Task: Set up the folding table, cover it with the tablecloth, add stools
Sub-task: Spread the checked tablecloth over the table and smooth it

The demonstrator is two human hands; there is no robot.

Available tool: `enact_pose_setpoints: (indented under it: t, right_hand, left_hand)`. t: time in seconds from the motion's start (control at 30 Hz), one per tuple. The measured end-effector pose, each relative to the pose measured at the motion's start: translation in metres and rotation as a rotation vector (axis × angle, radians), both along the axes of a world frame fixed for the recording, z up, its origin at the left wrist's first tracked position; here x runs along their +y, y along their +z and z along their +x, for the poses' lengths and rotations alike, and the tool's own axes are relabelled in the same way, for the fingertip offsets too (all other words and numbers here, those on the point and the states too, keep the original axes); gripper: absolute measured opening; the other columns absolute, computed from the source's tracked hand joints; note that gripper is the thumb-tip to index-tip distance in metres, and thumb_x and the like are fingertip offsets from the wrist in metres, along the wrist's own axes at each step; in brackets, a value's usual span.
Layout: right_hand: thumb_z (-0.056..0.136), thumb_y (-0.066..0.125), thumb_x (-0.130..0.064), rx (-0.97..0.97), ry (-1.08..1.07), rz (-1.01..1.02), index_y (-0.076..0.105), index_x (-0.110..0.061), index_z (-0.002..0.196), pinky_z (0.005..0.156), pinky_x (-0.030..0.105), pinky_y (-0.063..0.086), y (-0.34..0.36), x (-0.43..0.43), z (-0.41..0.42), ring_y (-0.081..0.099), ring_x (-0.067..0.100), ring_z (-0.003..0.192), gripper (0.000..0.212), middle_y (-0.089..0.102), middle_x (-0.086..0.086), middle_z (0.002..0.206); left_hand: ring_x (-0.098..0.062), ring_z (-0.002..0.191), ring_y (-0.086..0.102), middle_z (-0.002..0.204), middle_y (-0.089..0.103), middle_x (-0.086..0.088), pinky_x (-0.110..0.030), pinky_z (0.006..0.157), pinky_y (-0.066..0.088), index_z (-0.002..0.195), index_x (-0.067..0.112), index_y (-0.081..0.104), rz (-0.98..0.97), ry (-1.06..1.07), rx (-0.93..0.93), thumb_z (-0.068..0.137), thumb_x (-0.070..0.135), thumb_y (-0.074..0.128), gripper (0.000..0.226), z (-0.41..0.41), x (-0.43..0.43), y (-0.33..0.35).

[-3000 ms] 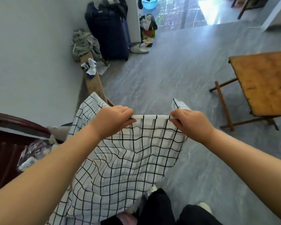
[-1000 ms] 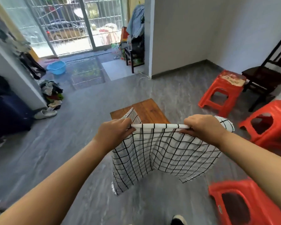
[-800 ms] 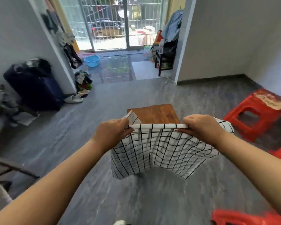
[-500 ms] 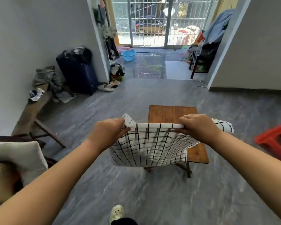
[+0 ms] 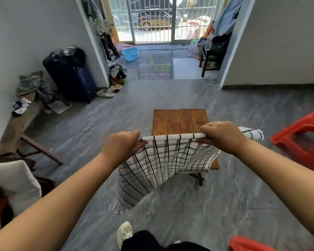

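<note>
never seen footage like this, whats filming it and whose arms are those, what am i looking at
There is no machine here. A person wears a wide-angle camera on the head, so this single picture looks forward and down along their own two bare arms. The left hand and the right hand each grip the top edge of a white tablecloth with black checks, which hangs loose below them. Just beyond it a small wooden table stands unfolded on the grey floor. The cloth hides the table's near part and is not yet spread over it. A red stool stands to the right, and a dark suitcase stands by the left wall.
</note>
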State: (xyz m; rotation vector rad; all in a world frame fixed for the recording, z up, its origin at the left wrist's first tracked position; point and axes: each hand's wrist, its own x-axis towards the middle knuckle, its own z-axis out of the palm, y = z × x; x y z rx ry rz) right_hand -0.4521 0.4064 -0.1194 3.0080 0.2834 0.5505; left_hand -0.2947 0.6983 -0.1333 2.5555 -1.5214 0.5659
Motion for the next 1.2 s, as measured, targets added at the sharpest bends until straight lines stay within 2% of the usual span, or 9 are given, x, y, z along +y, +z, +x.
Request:
enact_pose_setpoints:
  t: [0.1, 0.2, 0.43, 0.63, 0.7, 0.83, 1.0, 1.13, 1.2]
  right_hand:
    - [0.068, 0.080, -0.037, 0.041, -0.056, -0.012, 0.046, -0.017, 0.059, 0.040, 0.017, 0.011, -0.010, -0.019, -0.013, 0.054, 0.021, 0.045, 0.040, 0.051, -0.004, 0.051]
    - [0.070, 0.078, -0.039, 0.087, -0.091, 0.006, 0.048, -0.016, 0.061, 0.040, 0.023, 0.023, -0.024, -0.036, -0.020, 0.056, 0.022, 0.048, 0.039, 0.053, -0.004, 0.053]
    - [0.071, 0.078, -0.041, 0.202, -0.214, 0.053, 0.049, -0.016, 0.061, 0.042, 0.022, 0.023, -0.064, -0.079, 0.002, 0.056, 0.025, 0.049, 0.040, 0.054, -0.002, 0.054]
    - [0.072, 0.076, -0.044, 0.273, -0.286, 0.075, 0.050, -0.018, 0.062, 0.039, 0.019, 0.010, -0.084, -0.124, 0.046, 0.054, 0.020, 0.047, 0.038, 0.054, -0.005, 0.054]
    - [0.073, 0.075, -0.045, 0.277, -0.299, 0.090, 0.051, -0.018, 0.063, 0.041, 0.021, 0.016, -0.089, -0.145, 0.067, 0.056, 0.022, 0.050, 0.037, 0.055, -0.004, 0.056]
    - [0.080, 0.066, -0.048, 0.313, -0.347, 0.131, 0.054, -0.016, 0.069, 0.048, 0.025, 0.026, -0.103, -0.179, 0.101, 0.058, 0.024, 0.060, 0.036, 0.059, -0.001, 0.064]
    - [0.076, 0.072, -0.045, 0.337, -0.370, 0.166, 0.049, -0.016, 0.063, 0.044, 0.019, 0.012, -0.128, -0.217, 0.131, 0.054, 0.025, 0.052, 0.039, 0.055, -0.001, 0.057]
    - [0.077, 0.069, -0.048, 0.368, -0.384, 0.198, 0.051, -0.016, 0.065, 0.045, 0.022, 0.019, -0.148, -0.250, 0.156, 0.056, 0.026, 0.059, 0.039, 0.055, -0.001, 0.061]
    - [0.076, 0.072, -0.046, 0.359, -0.376, 0.225, 0.045, -0.018, 0.062, 0.045, 0.020, 0.012, -0.155, -0.267, 0.173, 0.056, 0.026, 0.058, 0.041, 0.048, -0.004, 0.058]
  left_hand:
    - [-0.026, 0.038, 0.054, 0.043, 0.051, -0.003, -0.018, 0.040, 0.018, 0.059, 0.013, 0.046, 0.008, -0.018, 0.035, 0.074, 0.045, 0.073, 0.045, 0.002, -0.023, -0.014]
    - [-0.025, 0.036, 0.051, 0.042, 0.050, -0.001, -0.014, 0.041, 0.007, 0.056, 0.015, 0.043, 0.015, -0.051, 0.113, 0.075, 0.049, 0.071, 0.048, 0.006, -0.042, -0.032]
    - [-0.019, 0.031, 0.045, 0.039, 0.045, 0.004, -0.011, 0.043, 0.005, 0.059, 0.022, 0.029, 0.075, -0.125, 0.226, 0.072, 0.049, 0.072, 0.052, 0.047, -0.100, -0.066]
    - [-0.021, 0.035, 0.048, 0.042, 0.039, 0.006, -0.017, 0.041, 0.019, 0.057, 0.020, 0.033, 0.087, -0.154, 0.288, 0.079, 0.061, 0.057, 0.053, 0.109, -0.158, -0.095]
    - [-0.023, 0.042, 0.049, 0.047, 0.039, 0.006, -0.022, 0.043, 0.026, 0.059, 0.017, 0.035, 0.102, -0.130, 0.318, 0.080, 0.060, 0.058, 0.052, 0.130, -0.178, -0.103]
    - [-0.020, 0.052, 0.049, 0.055, 0.046, 0.004, -0.025, 0.045, 0.021, 0.064, 0.015, 0.042, 0.183, -0.094, 0.359, 0.083, 0.062, 0.051, 0.052, 0.168, -0.219, -0.111]
    - [-0.019, 0.061, 0.047, 0.062, 0.048, 0.004, -0.029, 0.050, 0.025, 0.068, 0.016, 0.042, 0.321, -0.040, 0.406, 0.084, 0.066, 0.043, 0.053, 0.201, -0.268, -0.120]
    - [-0.018, 0.062, 0.047, 0.059, 0.043, 0.006, -0.028, 0.052, 0.029, 0.064, 0.019, 0.037, 0.388, 0.020, 0.450, 0.083, 0.068, 0.043, 0.053, 0.221, -0.304, -0.128]
    - [-0.017, 0.060, 0.047, 0.056, 0.039, 0.008, -0.028, 0.050, 0.028, 0.060, 0.021, 0.032, 0.393, 0.033, 0.464, 0.083, 0.068, 0.043, 0.053, 0.230, -0.319, -0.134]
